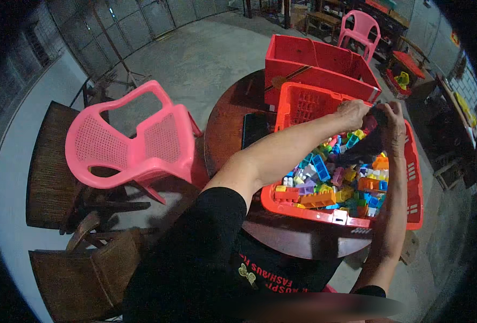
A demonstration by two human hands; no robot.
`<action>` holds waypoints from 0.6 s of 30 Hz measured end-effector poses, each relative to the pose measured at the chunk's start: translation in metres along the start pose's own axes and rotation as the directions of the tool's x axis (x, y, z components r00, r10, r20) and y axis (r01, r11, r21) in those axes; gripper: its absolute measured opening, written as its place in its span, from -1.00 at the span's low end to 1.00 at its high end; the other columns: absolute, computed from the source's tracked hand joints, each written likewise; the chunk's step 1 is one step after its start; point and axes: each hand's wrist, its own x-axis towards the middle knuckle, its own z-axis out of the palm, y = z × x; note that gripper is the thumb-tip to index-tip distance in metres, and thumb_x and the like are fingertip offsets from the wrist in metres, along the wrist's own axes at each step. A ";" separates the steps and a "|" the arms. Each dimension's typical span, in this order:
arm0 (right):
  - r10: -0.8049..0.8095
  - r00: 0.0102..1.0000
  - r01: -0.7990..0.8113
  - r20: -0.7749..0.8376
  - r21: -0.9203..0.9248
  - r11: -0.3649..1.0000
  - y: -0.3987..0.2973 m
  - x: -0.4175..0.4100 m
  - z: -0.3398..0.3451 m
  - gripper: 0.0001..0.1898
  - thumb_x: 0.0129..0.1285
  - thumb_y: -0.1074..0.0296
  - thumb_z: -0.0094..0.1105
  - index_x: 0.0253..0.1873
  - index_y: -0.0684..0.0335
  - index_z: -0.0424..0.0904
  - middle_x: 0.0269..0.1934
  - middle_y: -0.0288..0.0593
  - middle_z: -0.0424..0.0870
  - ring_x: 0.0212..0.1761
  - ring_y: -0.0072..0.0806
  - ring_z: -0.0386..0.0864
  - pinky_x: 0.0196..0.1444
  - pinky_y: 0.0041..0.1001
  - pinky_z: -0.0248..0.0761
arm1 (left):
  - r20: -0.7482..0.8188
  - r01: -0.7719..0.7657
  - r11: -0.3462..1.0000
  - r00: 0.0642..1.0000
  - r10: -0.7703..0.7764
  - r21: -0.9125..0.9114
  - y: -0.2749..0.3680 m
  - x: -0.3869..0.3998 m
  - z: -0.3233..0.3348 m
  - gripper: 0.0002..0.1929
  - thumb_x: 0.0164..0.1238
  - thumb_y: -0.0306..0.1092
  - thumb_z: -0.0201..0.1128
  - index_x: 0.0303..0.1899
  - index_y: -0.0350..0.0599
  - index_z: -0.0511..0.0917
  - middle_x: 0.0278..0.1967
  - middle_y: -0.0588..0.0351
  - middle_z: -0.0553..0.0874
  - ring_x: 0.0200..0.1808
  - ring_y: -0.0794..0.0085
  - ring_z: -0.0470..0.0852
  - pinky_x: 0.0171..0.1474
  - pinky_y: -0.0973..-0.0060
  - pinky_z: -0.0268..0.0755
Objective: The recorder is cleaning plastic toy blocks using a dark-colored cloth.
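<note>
A red-orange plastic basket stands before me, with many colourful plastic building blocks heaped in it. Above the blocks hangs a dark, limp piece of material, seemingly a thin bag. My left hand reaches across the basket to its far side, fingers curled at the upper edge of this material. Just to its right, my right hand pinches the same dark material. Both hands are close together, and their fingertips are partly hidden. My right forearm covers part of the basket's right side.
The basket rests on a round brown wooden table. Behind it stands a red box, and a dark flat object lies to its left. A pink plastic armchair is at the left, another pink chair farther back.
</note>
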 end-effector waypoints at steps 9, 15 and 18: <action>0.501 0.803 -0.566 0.323 0.675 0.473 0.022 -0.001 0.011 -0.79 0.10 0.39 0.06 -0.14 0.27 0.50 -0.41 -0.34 0.49 -0.39 -0.60 0.44 -0.32 -0.62 0.30 | 0.093 0.218 0.487 0.959 -0.268 -0.846 0.013 0.001 -0.026 -0.78 0.14 -0.33 0.31 -0.33 -0.18 0.43 -0.48 0.14 0.58 -0.52 0.58 0.53 -0.58 0.62 0.36; -0.007 0.999 0.002 0.036 0.135 0.991 -0.008 0.006 0.014 -0.75 0.12 0.52 0.05 -0.06 0.31 0.44 -0.20 -0.25 0.51 -0.11 -0.49 0.47 -0.06 -0.47 0.33 | 0.125 0.374 0.508 0.880 -0.458 -0.775 -0.003 -0.002 -0.014 -0.88 0.13 -0.40 0.20 -0.30 -0.14 0.48 -0.47 0.06 0.62 -0.47 0.42 0.59 -0.49 0.38 0.45; 0.057 0.993 -0.065 0.104 0.074 0.995 0.002 0.002 0.019 -0.70 0.10 0.60 0.02 -0.03 0.30 0.43 -0.18 -0.22 0.53 -0.09 -0.49 0.47 -0.04 -0.48 0.32 | -0.038 0.174 0.964 0.982 -0.185 -0.203 -0.003 -0.005 -0.008 -0.81 -0.03 -0.37 0.26 -0.31 -0.10 0.57 -0.40 -0.01 0.67 -0.38 0.28 0.64 -0.33 0.29 0.46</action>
